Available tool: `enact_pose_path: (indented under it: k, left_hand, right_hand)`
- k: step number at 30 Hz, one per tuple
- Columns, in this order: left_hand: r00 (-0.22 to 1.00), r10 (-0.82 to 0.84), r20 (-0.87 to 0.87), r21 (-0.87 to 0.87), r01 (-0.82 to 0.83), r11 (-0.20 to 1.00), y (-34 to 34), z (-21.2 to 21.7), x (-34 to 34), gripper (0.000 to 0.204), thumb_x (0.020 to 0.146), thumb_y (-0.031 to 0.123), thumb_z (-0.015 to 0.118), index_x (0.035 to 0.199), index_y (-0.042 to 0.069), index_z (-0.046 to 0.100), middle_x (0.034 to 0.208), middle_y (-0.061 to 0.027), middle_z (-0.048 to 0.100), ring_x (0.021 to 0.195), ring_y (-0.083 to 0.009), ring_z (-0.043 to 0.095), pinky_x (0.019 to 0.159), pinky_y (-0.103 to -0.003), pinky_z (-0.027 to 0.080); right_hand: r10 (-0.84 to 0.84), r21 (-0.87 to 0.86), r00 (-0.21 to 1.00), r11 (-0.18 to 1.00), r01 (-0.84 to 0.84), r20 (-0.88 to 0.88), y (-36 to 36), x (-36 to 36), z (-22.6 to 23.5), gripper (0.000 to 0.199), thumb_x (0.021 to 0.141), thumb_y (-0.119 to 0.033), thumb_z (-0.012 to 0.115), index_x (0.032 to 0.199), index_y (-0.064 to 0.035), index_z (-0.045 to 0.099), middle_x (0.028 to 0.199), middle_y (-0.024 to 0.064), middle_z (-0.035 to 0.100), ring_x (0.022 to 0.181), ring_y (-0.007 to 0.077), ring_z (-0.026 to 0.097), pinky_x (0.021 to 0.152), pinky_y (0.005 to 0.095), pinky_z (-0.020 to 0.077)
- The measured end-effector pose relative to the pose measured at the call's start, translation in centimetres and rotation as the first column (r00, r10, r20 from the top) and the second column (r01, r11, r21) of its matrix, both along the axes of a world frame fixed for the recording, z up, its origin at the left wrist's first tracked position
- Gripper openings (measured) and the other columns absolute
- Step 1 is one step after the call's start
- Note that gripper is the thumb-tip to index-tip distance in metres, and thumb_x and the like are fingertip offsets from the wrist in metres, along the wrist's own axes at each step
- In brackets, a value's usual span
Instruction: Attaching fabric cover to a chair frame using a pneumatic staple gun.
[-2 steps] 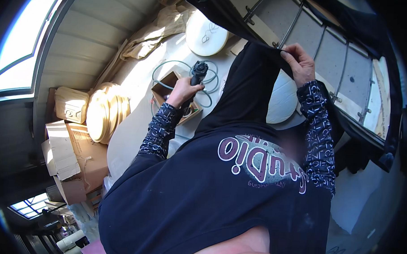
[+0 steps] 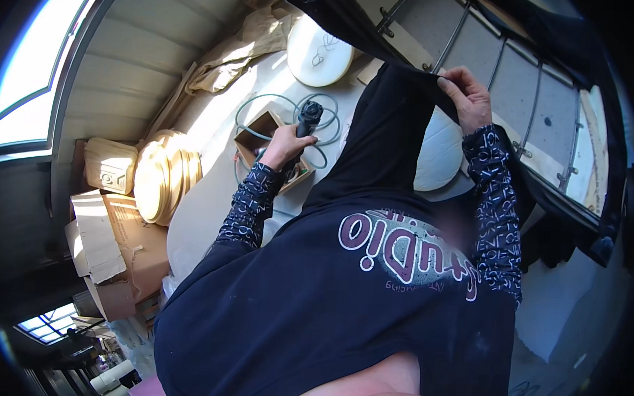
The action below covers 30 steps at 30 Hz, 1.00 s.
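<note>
Your left hand [image 2: 285, 145] grips the power tool [image 2: 307, 121] over the box [image 2: 253, 136]; right hand [image 2: 467, 98] pinches dark cloth [image 2: 396, 131] up. Looks early: tool in hand, round slab [image 2: 321, 50] untouched.

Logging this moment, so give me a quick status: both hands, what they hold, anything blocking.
Left hand gripping black power tool over the small cardboard box. Right hand pinching dark fabric. Green cord looped around the tool; fabric hides part of the white table.

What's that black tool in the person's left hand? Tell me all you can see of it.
The black power tool looks like a small handheld rotary tool or grinder with a dark plastic body. The left hand grips its lower end over an open cardboard box. A greenish cord loops around it on the pale table. Its tip is unclear.
</note>
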<state>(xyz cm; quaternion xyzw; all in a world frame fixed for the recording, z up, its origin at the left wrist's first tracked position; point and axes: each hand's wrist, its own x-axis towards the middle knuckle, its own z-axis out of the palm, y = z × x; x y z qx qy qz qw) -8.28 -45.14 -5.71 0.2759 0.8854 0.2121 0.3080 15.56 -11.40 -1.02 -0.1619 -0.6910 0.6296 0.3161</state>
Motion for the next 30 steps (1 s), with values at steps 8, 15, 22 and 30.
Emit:
enact_pose_path:
  k: [8,15,22,30]
  left_hand:
    - [0.971,0.090,0.220,0.027,-0.098,0.995,-0.4,-2.7,2.3,0.038,0.078,0.035,0.076,0.083,-0.002,0.070,0.066,-0.0062,0.066,0.056,-0.0151,0.062,0.056,-0.028,0.050]
    - [0.985,0.054,0.165,0.016,-0.057,0.998,0.6,-1.8,2.8,0.044,0.077,0.037,0.077,0.082,-0.005,0.069,0.065,-0.0077,0.065,0.054,-0.0157,0.062,0.053,-0.030,0.050]
    - [0.995,-0.065,0.077,0.164,0.051,0.985,3.2,8.1,4.7,0.041,0.080,0.032,0.075,0.100,-0.002,0.065,0.075,-0.0080,0.066,0.065,-0.0139,0.061,0.064,-0.030,0.050]
    - [0.876,-0.375,0.304,0.540,0.165,0.825,9.6,19.9,10.4,0.034,0.085,0.025,0.074,0.103,-0.002,0.062,0.067,-0.0023,0.062,0.052,-0.0093,0.060,0.048,-0.021,0.047]
  right_hand:
    - [0.201,-0.348,0.963,0.903,-0.252,-0.178,2.7,0.7,1.1,0.010,0.092,-0.013,0.069,0.098,-0.0054,0.067,0.090,0.0000,0.067,0.086,0.0089,0.062,0.083,0.0212,0.0497]
    - [-0.030,0.057,0.990,0.998,0.022,0.140,2.6,0.1,2.0,0.008,0.091,-0.014,0.069,0.095,-0.0068,0.070,0.090,0.0001,0.064,0.085,0.0104,0.061,0.077,0.0235,0.0525]
    - [-0.093,0.531,0.966,0.846,-0.051,0.241,4.6,-0.7,1.5,0.010,0.090,-0.016,0.070,0.092,-0.0055,0.070,0.089,0.0028,0.056,0.080,0.0140,0.058,0.077,0.0250,0.0521]
    - [0.109,0.252,0.921,0.944,-0.214,0.374,6.8,-0.7,1.3,0.017,0.091,-0.021,0.068,0.087,-0.0049,0.065,0.088,0.0010,0.056,0.083,0.0127,0.058,0.079,0.0263,0.0475]
